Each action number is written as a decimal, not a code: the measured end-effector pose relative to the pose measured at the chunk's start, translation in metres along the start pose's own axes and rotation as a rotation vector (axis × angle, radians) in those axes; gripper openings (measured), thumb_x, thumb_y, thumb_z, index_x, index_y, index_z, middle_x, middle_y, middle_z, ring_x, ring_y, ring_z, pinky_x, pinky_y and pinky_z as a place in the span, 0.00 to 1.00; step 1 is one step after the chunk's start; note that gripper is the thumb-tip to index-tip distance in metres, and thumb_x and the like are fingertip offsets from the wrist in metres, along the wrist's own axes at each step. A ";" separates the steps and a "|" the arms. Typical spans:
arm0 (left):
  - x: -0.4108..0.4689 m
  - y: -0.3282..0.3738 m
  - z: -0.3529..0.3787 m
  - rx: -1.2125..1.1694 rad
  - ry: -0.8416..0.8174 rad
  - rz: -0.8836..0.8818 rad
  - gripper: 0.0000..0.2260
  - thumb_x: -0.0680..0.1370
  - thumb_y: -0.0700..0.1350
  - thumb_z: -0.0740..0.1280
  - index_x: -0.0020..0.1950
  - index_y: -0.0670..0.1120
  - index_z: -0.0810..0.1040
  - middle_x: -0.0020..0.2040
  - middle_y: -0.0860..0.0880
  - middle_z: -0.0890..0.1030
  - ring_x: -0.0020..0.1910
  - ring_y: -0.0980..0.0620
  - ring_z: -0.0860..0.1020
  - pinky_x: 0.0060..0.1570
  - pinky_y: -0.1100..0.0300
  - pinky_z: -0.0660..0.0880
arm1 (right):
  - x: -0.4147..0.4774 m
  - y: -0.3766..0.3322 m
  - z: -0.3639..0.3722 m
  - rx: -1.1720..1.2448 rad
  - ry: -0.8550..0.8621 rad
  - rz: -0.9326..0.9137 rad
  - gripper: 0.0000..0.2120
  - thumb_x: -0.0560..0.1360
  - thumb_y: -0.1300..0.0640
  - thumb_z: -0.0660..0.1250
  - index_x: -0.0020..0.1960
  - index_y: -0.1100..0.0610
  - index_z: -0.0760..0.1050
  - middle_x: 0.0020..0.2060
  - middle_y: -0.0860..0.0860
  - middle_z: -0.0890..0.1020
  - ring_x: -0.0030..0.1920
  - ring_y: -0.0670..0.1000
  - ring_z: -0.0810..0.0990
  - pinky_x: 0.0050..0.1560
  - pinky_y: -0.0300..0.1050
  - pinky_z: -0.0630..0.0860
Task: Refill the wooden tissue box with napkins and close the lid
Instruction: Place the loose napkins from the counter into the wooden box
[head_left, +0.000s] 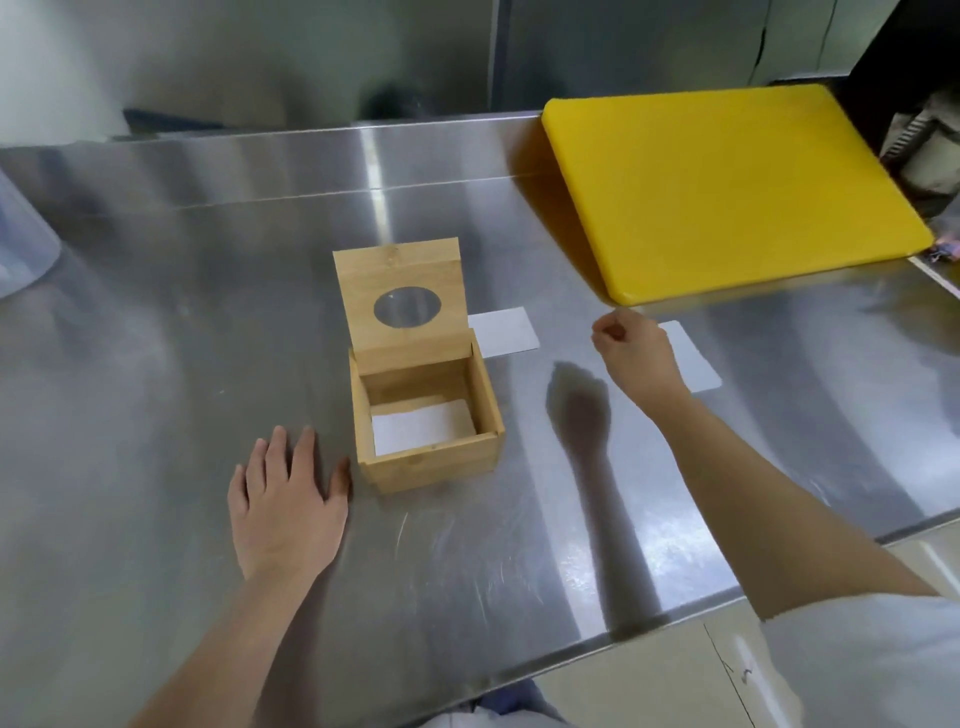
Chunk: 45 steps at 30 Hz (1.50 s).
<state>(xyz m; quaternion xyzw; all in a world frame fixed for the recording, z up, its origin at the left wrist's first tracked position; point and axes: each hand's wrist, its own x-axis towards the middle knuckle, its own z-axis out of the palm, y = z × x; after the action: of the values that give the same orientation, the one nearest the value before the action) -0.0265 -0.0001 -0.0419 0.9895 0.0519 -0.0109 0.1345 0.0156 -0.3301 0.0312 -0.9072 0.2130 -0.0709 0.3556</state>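
A wooden tissue box (434, 465) stands in the middle of the steel table with its lid (400, 275) tilted up at the back; the lid has an oval hole. A white napkin (423, 426) lies flat inside on the bottom. Two more white napkins lie on the table: one (504, 332) just behind the box to its right, another (693, 358) farther right. My left hand (285, 501) rests flat on the table, fingers spread, just left of the box. My right hand (631, 348) hovers with fingers curled and nothing in them, partly covering the farther napkin.
A large yellow cutting board (727, 192) lies at the back right of the steel table (182, 364). A clear plastic container (21, 239) shows at the left edge. The table's front edge runs diagonally at lower right, with tiled floor beyond.
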 end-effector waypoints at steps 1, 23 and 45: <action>0.000 0.000 0.000 -0.001 0.000 0.001 0.23 0.78 0.54 0.54 0.72 0.49 0.61 0.76 0.44 0.59 0.75 0.45 0.53 0.73 0.49 0.48 | 0.004 0.016 -0.003 -0.037 0.042 0.064 0.09 0.75 0.64 0.59 0.48 0.60 0.77 0.42 0.54 0.78 0.45 0.56 0.75 0.44 0.43 0.68; -0.001 0.003 -0.001 0.006 0.013 -0.003 0.23 0.78 0.53 0.56 0.71 0.48 0.63 0.75 0.44 0.62 0.74 0.45 0.55 0.72 0.49 0.50 | 0.047 0.086 -0.040 -0.156 -0.086 0.442 0.24 0.68 0.57 0.75 0.58 0.67 0.73 0.55 0.65 0.78 0.54 0.64 0.77 0.51 0.56 0.75; 0.000 0.004 -0.005 0.055 0.017 0.017 0.24 0.78 0.56 0.53 0.73 0.49 0.61 0.75 0.45 0.60 0.74 0.46 0.56 0.72 0.49 0.50 | -0.013 -0.107 -0.010 0.296 -1.136 -0.259 0.10 0.69 0.58 0.67 0.51 0.52 0.75 0.47 0.49 0.80 0.47 0.45 0.80 0.41 0.33 0.77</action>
<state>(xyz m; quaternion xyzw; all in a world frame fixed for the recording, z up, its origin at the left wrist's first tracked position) -0.0265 -0.0025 -0.0358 0.9933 0.0444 -0.0026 0.1070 0.0375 -0.2606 0.1109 -0.7625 -0.1349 0.3534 0.5248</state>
